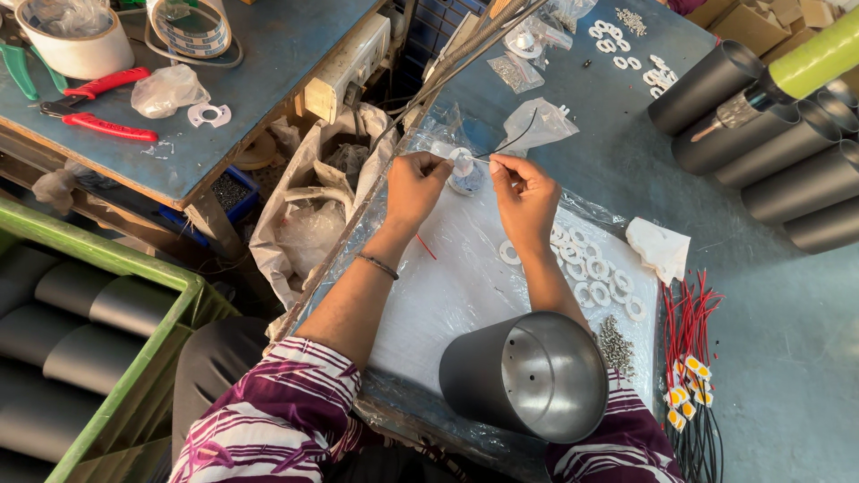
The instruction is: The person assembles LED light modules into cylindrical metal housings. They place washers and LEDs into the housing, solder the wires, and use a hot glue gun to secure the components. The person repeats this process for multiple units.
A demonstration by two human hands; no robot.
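Head view: both hands' fingers [445, 164] pinch a small part [463, 162], possibly a white ring.

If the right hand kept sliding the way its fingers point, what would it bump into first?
The right hand points left toward the left hand. It would likely first meet the small white round part pinched between them, then the left hand's fingers. Depth is hard to judge.

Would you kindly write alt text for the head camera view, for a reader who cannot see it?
Seen from above, a person's left hand and right hand pinch a small white ring part with a thin black wire over a plastic-covered blue table. A dark metal cylinder lies nearer the person, with loose white rings and red wires to the right.
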